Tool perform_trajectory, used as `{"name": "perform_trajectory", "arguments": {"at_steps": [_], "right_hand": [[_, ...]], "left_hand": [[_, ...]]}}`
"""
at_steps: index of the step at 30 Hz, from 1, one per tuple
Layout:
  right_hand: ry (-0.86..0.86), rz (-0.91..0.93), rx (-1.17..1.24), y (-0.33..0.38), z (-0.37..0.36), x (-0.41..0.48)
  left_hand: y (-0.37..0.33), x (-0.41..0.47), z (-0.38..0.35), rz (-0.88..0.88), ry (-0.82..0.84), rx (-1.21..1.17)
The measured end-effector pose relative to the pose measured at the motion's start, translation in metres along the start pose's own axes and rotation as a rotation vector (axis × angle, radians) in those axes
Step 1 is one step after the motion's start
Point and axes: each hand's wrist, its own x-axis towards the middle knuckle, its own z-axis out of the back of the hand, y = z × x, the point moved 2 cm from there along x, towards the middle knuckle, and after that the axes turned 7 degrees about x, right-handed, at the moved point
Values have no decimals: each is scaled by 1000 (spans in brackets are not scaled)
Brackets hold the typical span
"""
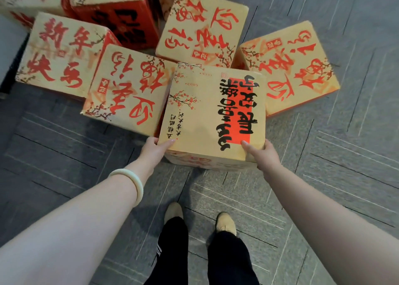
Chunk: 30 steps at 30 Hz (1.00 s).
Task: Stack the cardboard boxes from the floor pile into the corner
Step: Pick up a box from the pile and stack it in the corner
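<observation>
Head view, looking down. The near cardboard box (212,112), printed with black characters on a red band, sits at the front of the floor pile, touching the neighbouring box (127,88) on its left; the right-hand box (291,69) lies just beside it. The left grip (155,148) and the right grip (262,155) each clasp a near corner, thumb laid on the top face and fingers curled round the side. A pale bangle (129,183) circles the left wrist. Grey carpet floor (323,176) lies beneath.
</observation>
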Motion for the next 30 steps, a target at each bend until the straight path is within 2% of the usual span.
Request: {"name": "perform_trajectory", "arguments": {"at_steps": [10,17,24,30], "right_hand": [[100,100,165,122,85,-121],[-7,212,164,210,159,-235],[-9,347,272,251,227,-343],[-55,418,398,254,280,-420]], "left_hand": [[-117,-147,43,-195,51,-150],[-212,-267,77,-348,120,-140],[-296,-362,101,-533,190,-7],[-348,-434,103,-670,248,80]]}}
